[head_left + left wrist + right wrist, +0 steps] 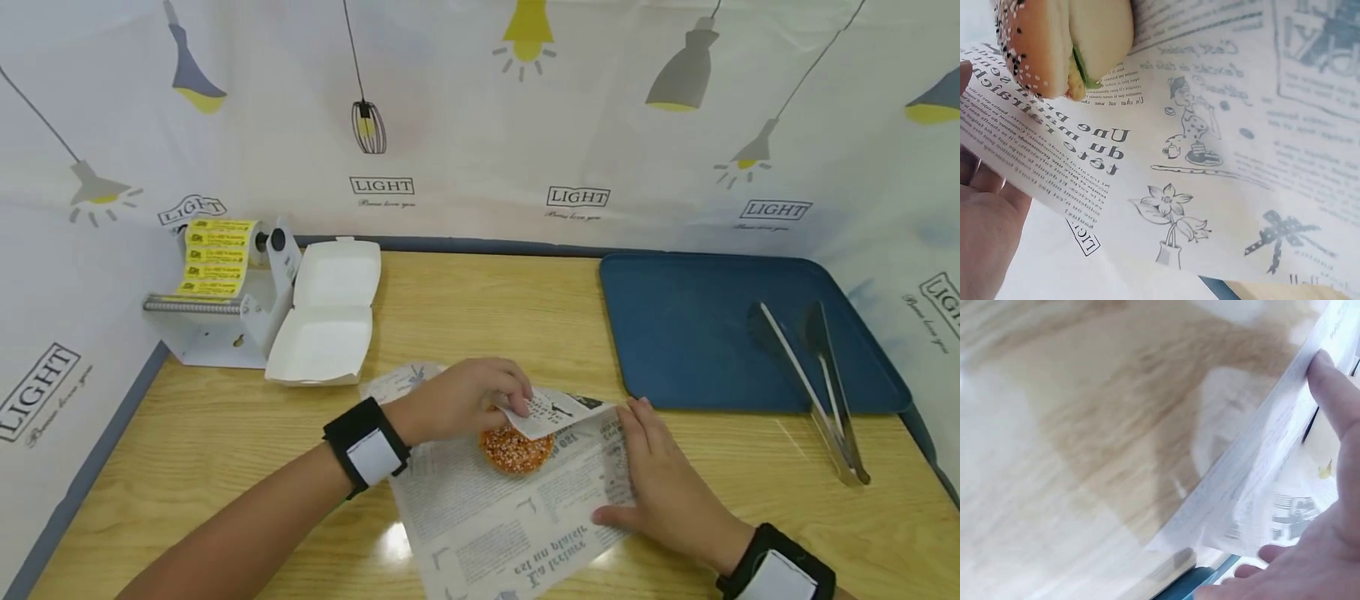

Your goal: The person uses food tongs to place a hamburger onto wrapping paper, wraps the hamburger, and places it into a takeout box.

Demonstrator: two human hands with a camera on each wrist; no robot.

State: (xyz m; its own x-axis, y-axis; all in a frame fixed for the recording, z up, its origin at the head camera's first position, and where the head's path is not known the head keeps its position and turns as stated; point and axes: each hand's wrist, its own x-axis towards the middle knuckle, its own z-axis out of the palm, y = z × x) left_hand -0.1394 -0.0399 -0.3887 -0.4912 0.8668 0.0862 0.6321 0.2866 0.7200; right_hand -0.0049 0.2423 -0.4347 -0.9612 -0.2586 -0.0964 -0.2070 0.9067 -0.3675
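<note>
A sesame-topped burger (pixel 517 452) lies on a sheet of printed wrapping paper (pixel 495 525). Green leaf and a yellowish filling show between its bun halves in the left wrist view. My left hand (pixel 476 396), just behind the burger, pinches the paper's far edge, and a folded flap (pixel 551 414) partly covers the bun. At the sheet's right side, my right hand (pixel 671 483) touches the raised edge with fairly straight fingers and thumb spread apart. In the right wrist view the thumb (pixel 1335 394) lies against the paper (pixel 1254 469).
An opened white clamshell box (pixel 322 342) stands at the left, beside a label dispenser (pixel 217 325) with a yellow label roll. On the right, metal tongs (pixel 840 433) rest partly on a blue tray (pixel 682 333). A printed cloth hangs behind the wooden table.
</note>
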